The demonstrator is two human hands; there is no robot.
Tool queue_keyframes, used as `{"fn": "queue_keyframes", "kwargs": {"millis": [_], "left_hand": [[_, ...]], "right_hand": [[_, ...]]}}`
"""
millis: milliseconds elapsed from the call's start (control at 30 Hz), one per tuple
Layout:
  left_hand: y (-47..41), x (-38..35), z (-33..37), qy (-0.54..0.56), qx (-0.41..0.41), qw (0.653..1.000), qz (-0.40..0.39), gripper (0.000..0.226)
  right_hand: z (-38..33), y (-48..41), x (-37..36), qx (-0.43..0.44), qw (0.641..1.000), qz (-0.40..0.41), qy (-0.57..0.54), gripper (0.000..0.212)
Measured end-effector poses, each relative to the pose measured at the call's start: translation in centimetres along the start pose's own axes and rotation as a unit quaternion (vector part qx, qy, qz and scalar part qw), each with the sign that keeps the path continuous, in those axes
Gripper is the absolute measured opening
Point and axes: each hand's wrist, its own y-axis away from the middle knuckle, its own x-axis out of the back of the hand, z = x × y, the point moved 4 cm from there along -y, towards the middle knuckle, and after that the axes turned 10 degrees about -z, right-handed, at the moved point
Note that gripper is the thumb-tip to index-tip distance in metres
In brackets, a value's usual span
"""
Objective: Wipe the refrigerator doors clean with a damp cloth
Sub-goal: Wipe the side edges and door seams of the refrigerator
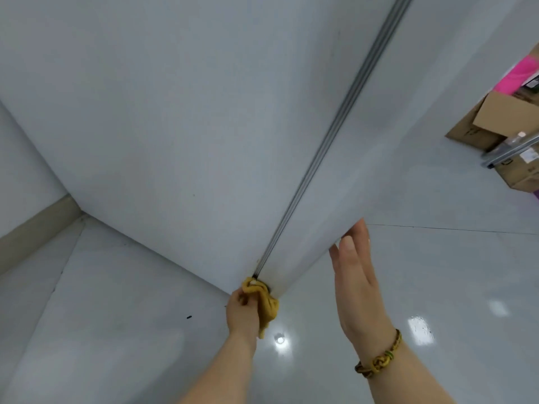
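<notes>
1. Two bare hands reach toward the bottom of a tall, pale grey, smooth-fronted refrigerator (175, 126), seen from above at a steep downward angle.
2. A narrow grey metal seam (335, 135) runs down the front, dividing the two refrigerator doors; it ends near the floor.
3. The left hand (243, 313) has its fingers (242, 298) clenched around a crumpled mustard-yellow cloth (267, 301).
4. The cloth is pressed against the bottom end of the seam, at the lower corner of the doors, with a loose tail of fabric hanging down beside the wrist.
5. The right hand (358, 293) is open and flat, its fingers straight and together, grasping nothing. Its fingertips touch or nearly touch the lower edge of the right-hand door; which one cannot be told.
6. A braided yellow and brown bracelet (379, 358) circles the right wrist.
7. The glossy white tiled floor (437, 272) reflects bright ceiling lights.
8. At the far right, brown cardboard boxes (490, 121) stand on the floor, with something bright pink (522, 77) on top.
9. A beige skirting board (38, 225) lines the wall at left.
</notes>
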Motion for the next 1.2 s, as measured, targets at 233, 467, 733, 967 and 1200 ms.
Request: {"fn": "queue_keyframes", "kwargs": {"millis": [233,467,733,967,1200], "left_hand": [[-0.7,-0.9,-0.6,0.140,0.064,0.985,-0.079,0.036],[3.7,-2.1,4.5,0.130,0.003,0.991,-0.027,0.013],[10.9,-3.5,13.6,0.108,-0.145,0.982,-0.048,0.024],[22.2,-2.6,27.5,0.161,-0.500,0.849,-0.050,0.051],[23.6,-6.6,37.0,-0.226,-0.774,0.586,0.083,0.039]], "right_hand": [[0.3,-0.1,-0.7,-0.008,1.000,0.003,-0.023,0.081],[-0.4,0.2,-0.8,-0.030,0.999,-0.003,-0.037,0.077],[-4.3,1.1,-0.2,-0.050,0.998,-0.003,-0.022,0.062],[-18.0,-1.5,1.2,0.203,0.975,0.083,0.048,0.071],[-20.1,-2.5,-0.2,0.220,0.971,0.061,0.064,0.071]]}}
